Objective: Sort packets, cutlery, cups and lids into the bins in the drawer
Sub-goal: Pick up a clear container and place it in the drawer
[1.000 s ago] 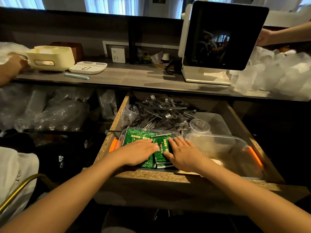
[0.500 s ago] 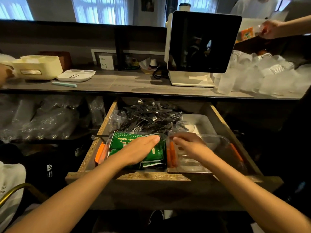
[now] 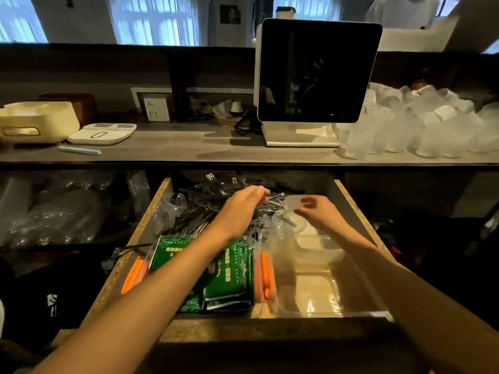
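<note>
While the left hand (image 3: 244, 205) hovers with fingers loosely curled over the tangled black plastic cutlery (image 3: 205, 209) at the drawer's (image 3: 140, 230) back, snagged forks could drag out together. Right hand (image 3: 320, 215), fingers bent, blurred, nears a thin clear cup (image 3: 286, 225); grip unclear. Glossy green packets (image 3: 229, 271) fill the front-left bin (image 3: 135, 273).

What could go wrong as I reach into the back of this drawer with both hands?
The left hand hovers over a tangled pile of forks; tines could prick or snag. The right hand is beside a small clear cup that could tip. The left forearm crosses the green packets and might drag them out of their bin.
</note>
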Tool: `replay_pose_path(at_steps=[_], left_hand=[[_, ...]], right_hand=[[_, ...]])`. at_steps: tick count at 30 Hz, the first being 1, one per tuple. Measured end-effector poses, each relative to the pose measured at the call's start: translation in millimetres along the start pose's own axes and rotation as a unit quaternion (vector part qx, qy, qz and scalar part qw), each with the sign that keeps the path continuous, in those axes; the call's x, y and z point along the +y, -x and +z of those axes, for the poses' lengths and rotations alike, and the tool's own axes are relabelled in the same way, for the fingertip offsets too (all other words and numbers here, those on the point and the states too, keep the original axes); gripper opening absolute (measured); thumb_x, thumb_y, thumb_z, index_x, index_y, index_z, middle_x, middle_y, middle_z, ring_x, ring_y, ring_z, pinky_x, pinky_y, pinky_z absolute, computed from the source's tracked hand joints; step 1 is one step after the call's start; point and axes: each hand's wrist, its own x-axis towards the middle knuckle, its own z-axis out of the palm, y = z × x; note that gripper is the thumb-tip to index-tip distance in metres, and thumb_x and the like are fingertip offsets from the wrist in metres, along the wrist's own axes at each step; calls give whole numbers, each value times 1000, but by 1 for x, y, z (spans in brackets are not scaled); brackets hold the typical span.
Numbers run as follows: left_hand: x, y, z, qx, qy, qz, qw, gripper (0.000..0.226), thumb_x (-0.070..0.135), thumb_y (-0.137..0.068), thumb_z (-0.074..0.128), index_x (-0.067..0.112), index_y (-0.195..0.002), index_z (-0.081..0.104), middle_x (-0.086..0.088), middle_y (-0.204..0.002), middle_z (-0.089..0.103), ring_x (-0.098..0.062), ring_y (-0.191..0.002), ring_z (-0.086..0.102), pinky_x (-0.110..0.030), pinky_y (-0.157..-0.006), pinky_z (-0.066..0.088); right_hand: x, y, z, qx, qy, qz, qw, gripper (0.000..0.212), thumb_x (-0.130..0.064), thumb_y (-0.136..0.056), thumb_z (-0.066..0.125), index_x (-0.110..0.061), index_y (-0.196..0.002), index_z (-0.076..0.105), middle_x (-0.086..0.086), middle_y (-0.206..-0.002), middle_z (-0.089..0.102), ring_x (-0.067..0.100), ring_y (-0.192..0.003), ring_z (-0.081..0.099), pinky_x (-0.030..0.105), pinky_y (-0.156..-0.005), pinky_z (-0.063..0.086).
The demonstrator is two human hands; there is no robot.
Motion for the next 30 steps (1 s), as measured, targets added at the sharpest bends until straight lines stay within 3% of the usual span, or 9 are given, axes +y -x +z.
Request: replay_pose_path(at_steps=[3, 6, 9, 13, 18, 20, 24, 27, 30], left_hand=[[-8, -19, 14, -25, -30, -12, 999, 52, 60, -91, 33, 31, -118, 66, 10, -119, 67, -7, -117, 59, -39, -110, 42], [-13, -32, 21, -65, -85, -1, 994, 49, 49, -103, 32, 21, -125, 65, 4, -125, 65, -11, -120, 56, -34, -105, 41], [-23, -41, 25, -88, -113, -4, 990, 45, 40, -107, 29, 18, -120, 66, 2, -122, 66, -14, -118, 58, -33, -102, 42], [-43, -47, 24, -35, -17, -21, 999, 53, 72, -80, 31, 42, -109, 65, 10, -117, 70, -7, -116, 61, -40, -111, 42], [-33, -44, 28, -89, 180, -7, 980, 49, 64, -85, 50, 40, -129, 52, 4, -140, 57, -9, -128, 55, -36, -111, 43], [-29, -41, 34, -77, 209, -10, 975, 39, 56, -87, 56, 43, -124, 57, 4, -131, 64, -13, -122, 61, -42, -105, 49], [-20, -38, 21, 76, 155, -5, 985, 35, 40, -95, 43, 24, -98, 73, 0, -100, 75, -20, -100, 70, -56, -93, 54], [-19, -32, 5, 107, 108, 28, 988, 39, 27, -103, 40, 15, -93, 75, -1, -92, 76, -20, -93, 70, -43, -87, 58], [-23, -28, -16, 127, 103, -3, 986, 34, 22, -105, 42, 16, -94, 73, -1, -94, 74, -26, -87, 70, -28, -47, 53]], right_hand=[[18, -13, 14, -67, 96, 17, 993, 60, -35, -89, 69, -4, -137, 50, 14, -128, 61, 26, -109, 62, 28, -79, 46], [27, -19, 22, -83, 83, 13, 993, 45, -26, -88, 70, -5, -126, 59, 12, -108, 69, 20, -81, 66, 34, -73, 54], [32, -20, 22, -8, -35, 29, 999, 22, -7, -89, 62, -2, -109, 68, 5, -79, 67, 13, -57, 60, 25, -52, 54], [18, -13, 2, 76, -202, 23, 976, 21, -3, -92, 51, -7, -101, 69, 10, -80, 62, 15, -59, 59, 29, -51, 57], [-19, 14, 3, 78, -237, -75, 966, 16, -9, -91, 59, -13, -92, 74, 15, -70, 65, 14, -47, 54, 25, -41, 45], [-30, 25, 10, 48, -257, -101, 960, 15, -11, -92, 60, -13, -93, 75, 12, -71, 67, 17, -49, 57, 26, -40, 45], [-42, 41, 14, -53, -362, -117, 923, 18, -20, -96, 58, -14, -104, 73, 4, -81, 72, 22, -67, 69, 28, -52, 56], [-50, 46, 19, -71, -369, -122, 918, 18, -15, -97, 55, -16, -102, 73, 1, -81, 72, 19, -72, 69, 29, -58, 57], [-59, 44, 22, -115, -371, -116, 914, 24, -16, -100, 49, -9, -103, 72, 10, -81, 66, 19, -72, 65, 35, -64, 58]])
